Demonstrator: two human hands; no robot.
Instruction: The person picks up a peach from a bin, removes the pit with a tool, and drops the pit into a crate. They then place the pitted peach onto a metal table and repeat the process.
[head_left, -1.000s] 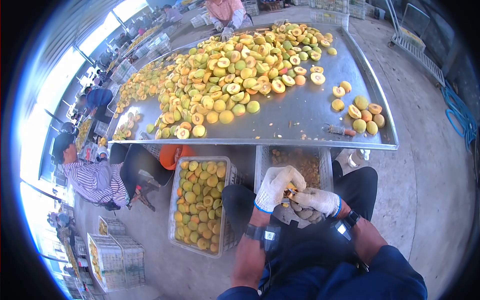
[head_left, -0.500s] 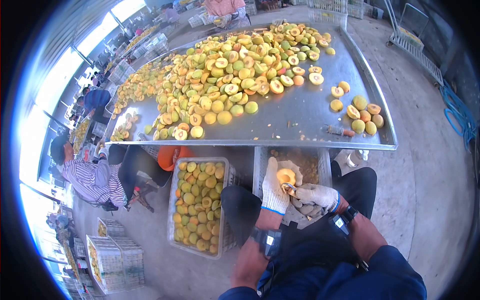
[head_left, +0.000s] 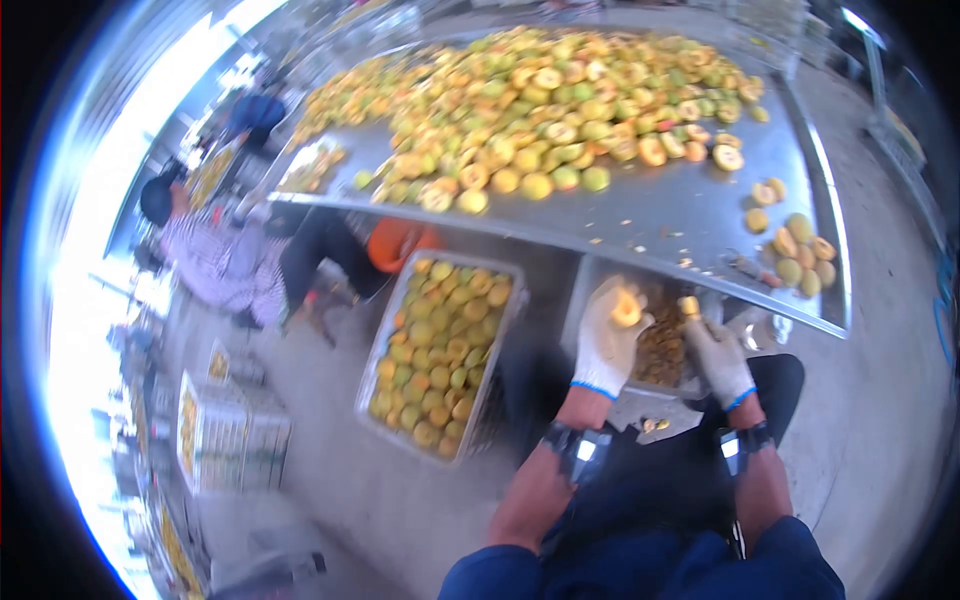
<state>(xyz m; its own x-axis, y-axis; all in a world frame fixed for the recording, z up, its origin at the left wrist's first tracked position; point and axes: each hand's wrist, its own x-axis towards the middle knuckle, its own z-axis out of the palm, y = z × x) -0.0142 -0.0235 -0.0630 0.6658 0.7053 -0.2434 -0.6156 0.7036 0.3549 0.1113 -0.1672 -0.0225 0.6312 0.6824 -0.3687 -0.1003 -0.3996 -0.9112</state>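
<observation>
Plainly, the left hand curled its fingers round a fruit half; at its three o'clock, the right hand, fingers bunched, held a yellow piece.

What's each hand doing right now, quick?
Left hand: holding a fruit half.
Right hand: looks closed; a small yellowish piece shows at its fingertips, too blurred to name.

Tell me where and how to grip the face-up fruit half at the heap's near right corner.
Pinch the stone-fruit half by its rounded sides, probably from the right: its cut face points up, and bare metal table lies there, while the fruit heap crowds its left.
</observation>
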